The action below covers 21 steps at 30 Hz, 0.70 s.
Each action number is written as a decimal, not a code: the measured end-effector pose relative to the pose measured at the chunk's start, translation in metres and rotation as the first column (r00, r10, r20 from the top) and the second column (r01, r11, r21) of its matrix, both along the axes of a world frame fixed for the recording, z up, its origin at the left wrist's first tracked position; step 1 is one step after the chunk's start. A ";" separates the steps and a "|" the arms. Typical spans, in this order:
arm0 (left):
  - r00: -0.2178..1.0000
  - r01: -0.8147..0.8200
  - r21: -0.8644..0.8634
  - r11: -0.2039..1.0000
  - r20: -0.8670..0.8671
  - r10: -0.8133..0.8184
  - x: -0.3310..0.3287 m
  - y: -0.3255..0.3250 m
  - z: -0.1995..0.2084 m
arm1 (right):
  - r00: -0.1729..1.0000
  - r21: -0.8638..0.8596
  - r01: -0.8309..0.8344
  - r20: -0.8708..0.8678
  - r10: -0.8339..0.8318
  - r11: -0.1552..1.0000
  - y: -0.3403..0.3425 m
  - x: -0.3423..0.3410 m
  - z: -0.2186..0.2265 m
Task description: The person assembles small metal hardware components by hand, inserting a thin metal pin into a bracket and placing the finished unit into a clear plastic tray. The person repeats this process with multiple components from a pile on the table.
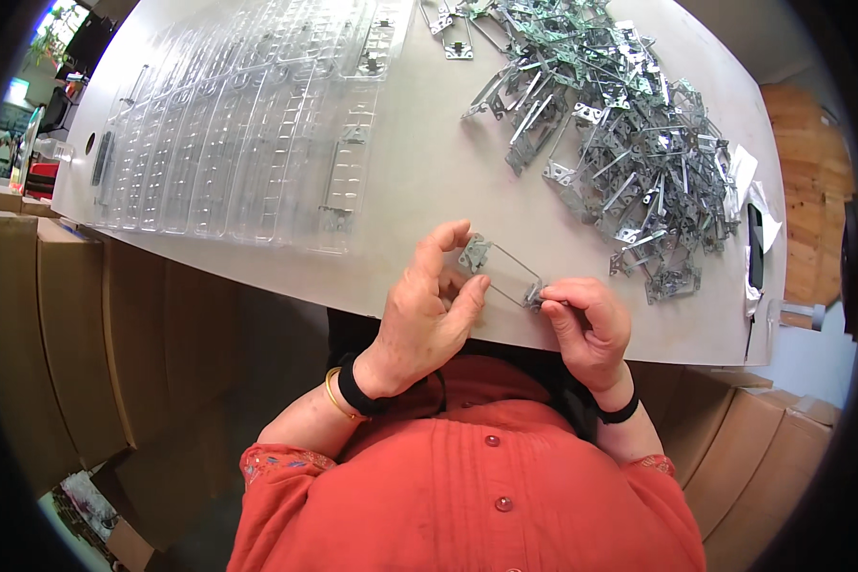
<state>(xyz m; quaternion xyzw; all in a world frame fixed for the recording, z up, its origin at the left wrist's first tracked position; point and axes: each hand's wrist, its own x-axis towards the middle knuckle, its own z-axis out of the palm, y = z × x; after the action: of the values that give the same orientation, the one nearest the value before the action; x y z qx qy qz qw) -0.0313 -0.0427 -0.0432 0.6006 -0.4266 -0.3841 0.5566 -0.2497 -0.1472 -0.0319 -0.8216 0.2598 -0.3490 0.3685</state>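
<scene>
Close to the table's near edge, both hands are at one small metal wire-frame bracket [476, 254], made of two little plates joined by thin parallel rods. My left hand [419, 310] has its index finger and thumb around the left plate, and its other fingers are partly hidden behind. At the opposite end, my right hand [596, 329] pinches the smaller plate between thumb and fingertips. The bracket is held slanting, a little above the table. A large heap of similar metal brackets [629, 143] lies beyond my right hand.
Clear plastic trays [229, 143] with long slots cover the table's left side; a few slots along their edges hold brackets. A loose bracket [456, 48] lies at the far middle. Dark phone-like object [755, 246] and white paper [770, 229] sit at right. Cardboard boxes [76, 315] stand below left.
</scene>
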 end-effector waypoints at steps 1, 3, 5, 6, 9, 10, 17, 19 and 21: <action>1.000 0.000 0.013 1.000 0.020 0.000 0.000 0.001 -0.001 | 1.000 0.025 0.005 0.008 -0.005 1.000 0.001 -0.001 -0.001; 0.998 -0.009 0.030 1.000 0.058 0.007 0.000 0.001 0.000 | 0.992 0.147 0.105 0.052 -0.114 0.984 0.005 0.002 -0.006; 0.994 -0.029 0.020 0.999 0.106 0.027 0.000 -0.001 0.001 | 0.983 0.240 0.145 0.072 -0.167 0.960 0.008 0.005 -0.008; 0.990 -0.041 0.003 0.999 0.133 0.040 -0.001 -0.002 0.001 | 0.984 0.268 0.139 0.072 -0.164 0.953 0.009 0.006 -0.007; 0.981 -0.072 -0.050 0.996 0.177 0.080 -0.001 -0.005 0.004 | 0.993 0.281 0.087 0.059 -0.107 0.956 0.011 0.007 -0.005; 0.986 -0.070 -0.033 0.997 0.147 0.074 -0.002 -0.007 0.008 | 0.995 0.271 0.067 0.047 -0.083 0.960 0.012 0.006 -0.004; 0.996 -0.085 -0.026 0.996 -0.034 0.084 -0.014 -0.018 0.004 | 0.999 0.199 -0.041 0.028 0.036 0.979 0.011 0.003 -0.006; 0.994 -0.079 -0.073 0.994 0.070 0.084 -0.017 -0.018 0.005 | 0.998 0.214 -0.060 0.035 0.054 0.975 0.009 0.003 -0.004; 0.977 -0.073 -0.108 0.991 0.193 0.093 -0.020 -0.017 0.006 | 0.998 0.197 -0.002 0.056 -0.010 0.980 0.010 0.002 -0.009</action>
<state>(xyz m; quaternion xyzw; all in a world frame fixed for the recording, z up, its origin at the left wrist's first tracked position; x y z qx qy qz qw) -0.0512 -0.0599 -0.0375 0.6245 -0.4731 -0.2769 0.5564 -0.2477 -0.1374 -0.0411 -0.7702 0.2841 -0.3456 0.4546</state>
